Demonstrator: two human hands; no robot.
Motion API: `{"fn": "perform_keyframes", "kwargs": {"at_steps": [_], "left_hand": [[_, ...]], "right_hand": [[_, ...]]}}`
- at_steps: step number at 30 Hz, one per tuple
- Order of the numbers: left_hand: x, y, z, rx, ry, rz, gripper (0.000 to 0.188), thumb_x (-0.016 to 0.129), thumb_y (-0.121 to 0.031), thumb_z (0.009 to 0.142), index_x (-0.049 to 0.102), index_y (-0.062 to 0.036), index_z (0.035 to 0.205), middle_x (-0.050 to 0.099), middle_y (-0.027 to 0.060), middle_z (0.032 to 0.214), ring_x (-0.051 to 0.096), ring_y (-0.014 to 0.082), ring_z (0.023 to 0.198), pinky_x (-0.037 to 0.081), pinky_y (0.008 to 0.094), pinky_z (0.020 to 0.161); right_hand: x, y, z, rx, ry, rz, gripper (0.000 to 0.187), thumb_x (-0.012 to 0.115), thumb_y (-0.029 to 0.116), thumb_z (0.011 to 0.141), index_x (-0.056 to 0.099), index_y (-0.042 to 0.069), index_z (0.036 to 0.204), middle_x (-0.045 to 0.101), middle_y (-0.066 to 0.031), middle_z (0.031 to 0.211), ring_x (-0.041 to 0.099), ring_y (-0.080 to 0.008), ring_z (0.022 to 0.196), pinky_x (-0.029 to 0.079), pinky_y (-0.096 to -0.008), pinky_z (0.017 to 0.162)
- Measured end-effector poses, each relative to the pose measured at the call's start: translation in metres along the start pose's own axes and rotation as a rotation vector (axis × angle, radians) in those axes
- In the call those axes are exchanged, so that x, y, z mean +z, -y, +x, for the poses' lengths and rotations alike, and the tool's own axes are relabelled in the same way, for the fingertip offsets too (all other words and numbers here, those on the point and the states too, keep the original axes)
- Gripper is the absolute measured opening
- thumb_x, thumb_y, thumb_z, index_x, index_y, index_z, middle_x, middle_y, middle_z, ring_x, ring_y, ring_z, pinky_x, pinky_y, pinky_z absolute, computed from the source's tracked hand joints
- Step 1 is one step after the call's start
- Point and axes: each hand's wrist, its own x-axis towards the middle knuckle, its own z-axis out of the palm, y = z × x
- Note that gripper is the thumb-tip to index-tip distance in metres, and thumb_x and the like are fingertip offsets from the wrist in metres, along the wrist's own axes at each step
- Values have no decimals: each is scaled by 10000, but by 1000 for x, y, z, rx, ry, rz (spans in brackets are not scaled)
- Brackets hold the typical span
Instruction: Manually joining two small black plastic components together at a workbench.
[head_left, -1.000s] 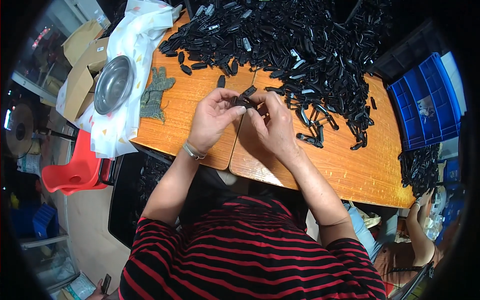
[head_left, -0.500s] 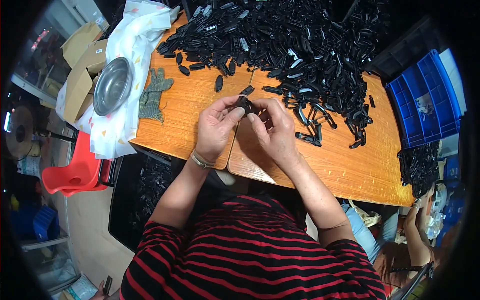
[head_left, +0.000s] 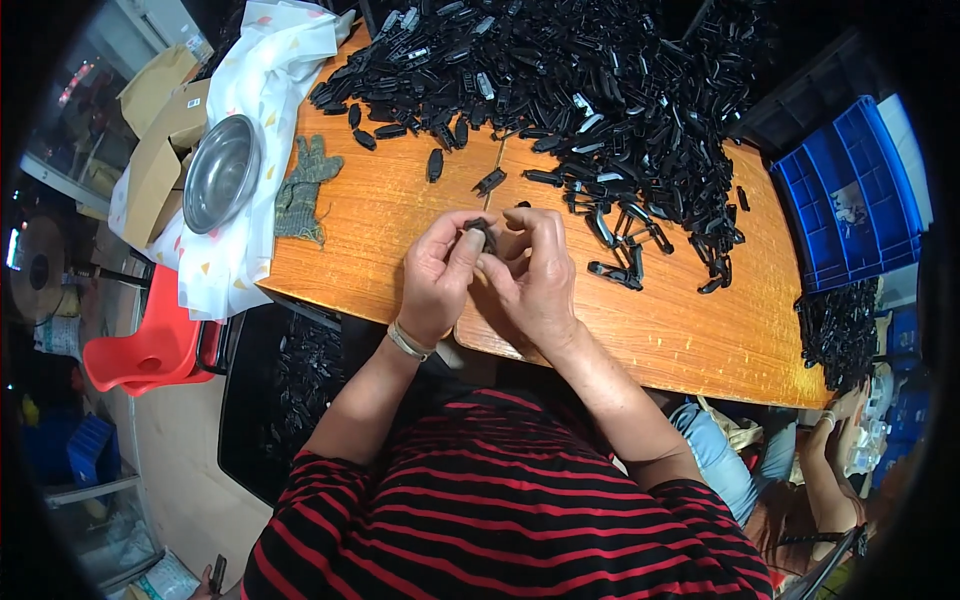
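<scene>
Between my two hands, over the near part of the table, is a small black plastic part (head_left: pixel 481 232), largely hidden by my fingers. My left hand (head_left: pixel 440 270) grips it with the thumb laid across its top. From the other side, the curled fingers and thumb of my right hand (head_left: pixel 535 270) close against the same part. Just beyond my fingertips a loose black plastic piece (head_left: pixel 490 181) lies on the wooden table (head_left: pixel 380 250). A single oval black piece (head_left: pixel 435 165) rests a little farther to the left.
A large heap of black plastic parts (head_left: pixel 600 110) covers the table's far side. At left are a grey knitted glove (head_left: pixel 300 195), a metal bowl (head_left: pixel 222 175) and a cardboard box (head_left: pixel 165 165). A blue crate (head_left: pixel 850 200) stands at right; a red chair (head_left: pixel 150 340) is left of the table.
Both hands have come slightly nearer to me with the black part. The loose piece beyond my fingertips now shows more fully.
</scene>
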Motion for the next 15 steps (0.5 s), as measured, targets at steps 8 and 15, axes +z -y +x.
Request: {"fn": "perform_keyframes", "kwargs": {"at_steps": [8,15], "left_hand": [[-6,-9,-9,-78,84,-165,285,446,-248,1038,584,-30,918,577,4,782,512,53,649,407,171,566],[-95,-70,-27,-429,469,492,253,504,-143,960,638,20,819,630,55,731,592,137,683,470,278,640]], "right_hand": [[16,15,-20,114,235,155,533,736,173,817,473,73,1269,604,-120,857,639,-333,728,509,-416,617],[7,14,-13,-25,522,180,454,753,204,790,583,72,1189,628,-114,817,639,-318,712,509,-380,637]]}}
